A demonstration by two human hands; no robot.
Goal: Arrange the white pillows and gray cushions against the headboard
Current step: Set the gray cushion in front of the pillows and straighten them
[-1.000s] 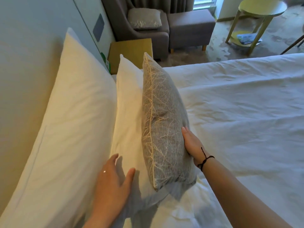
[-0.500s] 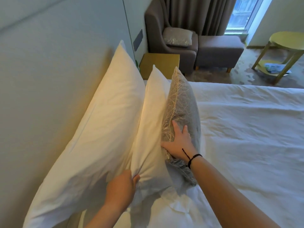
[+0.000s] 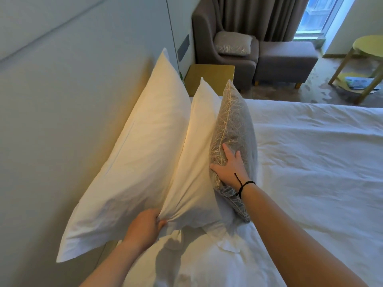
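Observation:
A large white pillow (image 3: 132,162) leans on the pale headboard (image 3: 72,100). A smaller white pillow (image 3: 194,154) stands in front of it, and a gray cushion (image 3: 236,125) with pale thread pattern stands upright against that one. My left hand (image 3: 145,226) pinches the near lower corner of the smaller white pillow. My right hand (image 3: 230,168), with a black wrist cord, lies flat with spread fingers on the gray cushion's top edge and front face.
The white duvet (image 3: 310,172) covers the bed to the right. Beyond the pillows stands a wooden nightstand (image 3: 209,77), then a gray armchair (image 3: 209,38) holding another gray cushion (image 3: 232,43), a footstool (image 3: 286,59) and a yellow side table (image 3: 369,48).
My left hand went from resting open on the smaller white pillow to pinching its corner. My right hand moved from the cushion's front face up to its top edge.

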